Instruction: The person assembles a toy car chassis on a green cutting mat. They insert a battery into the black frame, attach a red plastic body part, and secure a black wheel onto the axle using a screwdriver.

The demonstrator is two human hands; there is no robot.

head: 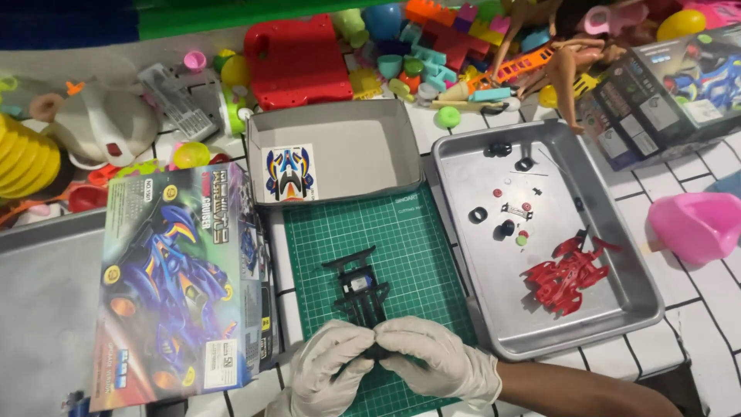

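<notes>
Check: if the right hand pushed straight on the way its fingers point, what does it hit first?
The right hand points left, its fingertips already meeting the left hand over the near end of the black toy car chassis. So the left hand's fingers come first; depth between them is unclear.

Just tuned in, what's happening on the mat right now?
A person in white gloves holds the near end of a black toy car chassis with both hands, left hand and right hand pinching it together over the green cutting mat. A red car body shell and small wheels and parts lie in the metal tray to the right. A sticker sheet sits in the open grey box, and the printed kit box lies to the left.
</notes>
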